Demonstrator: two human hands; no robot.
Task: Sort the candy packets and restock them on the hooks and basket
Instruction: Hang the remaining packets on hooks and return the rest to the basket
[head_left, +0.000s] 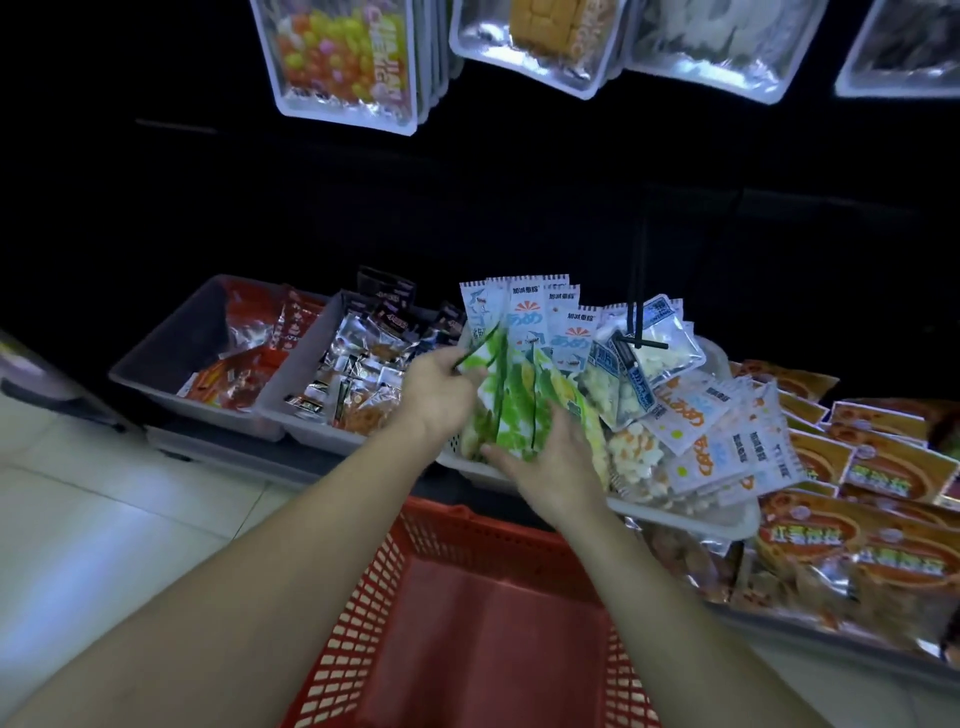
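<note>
A bunch of green-and-white candy packets (511, 395) stands upright at the left end of a white basket (691, 512). My left hand (441, 392) grips the bunch from its left side, fingers curled round the packets. From below and the right, my right hand (545, 467) presses against the bunch with straight fingers. More white and blue packets (717, 441) lie piled in the same basket. Above, bags of coloured candy (340, 57) hang from hooks.
A red shopping basket (467, 613) stands below my arms. Two grey bins hold red packets (239, 364) and silver snack packets (358, 374) at left. Orange packets (857, 499) fill the shelf at right. A black hook (636, 332) hangs over the white basket.
</note>
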